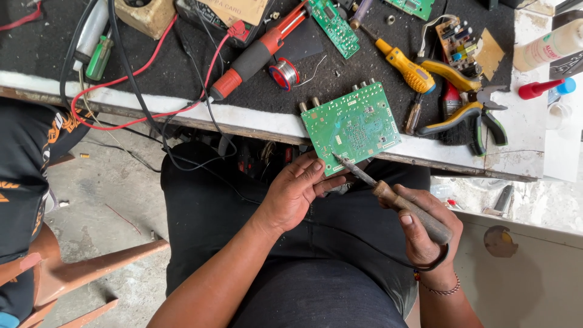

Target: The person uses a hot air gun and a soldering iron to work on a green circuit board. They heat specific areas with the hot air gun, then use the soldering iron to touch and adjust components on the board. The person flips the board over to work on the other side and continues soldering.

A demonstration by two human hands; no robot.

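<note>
A green circuit board (355,126) lies solder side up, half on the front edge of the workbench (255,116) and half sticking out over the seated person's lap. The left hand (296,189) grips its near corner, thumb on top and fingers curled underneath. The right hand (423,226) is wrapped firmly round the wooden handle of a soldering iron (398,201), held like a pen, and the iron's metal tip rests on the board close to the left thumb. A black cord loops out behind that hand, and a beaded bracelet (442,290) sits on the wrist. The two hands are close together but not touching.

On the bench just behind the board sits a small spool of solder wire (284,74) with a loose end curling away, and left of it lies a red-and-black handled tool (252,58). To the right are a yellow-handled screwdriver (405,65), then yellow-handled pliers (458,94) beside green-handled cutters (492,127). Two more green boards (333,27) lie further back, along with a small brown board of components (456,37). Red and black wires (146,91) trail off the bench's left side. A white bottle (546,45) and a red-capped nozzle (534,89) stand at the far right. Another person in a dark shirt (24,176) sits at the left edge, by an orange-brown chair (91,270).
</note>
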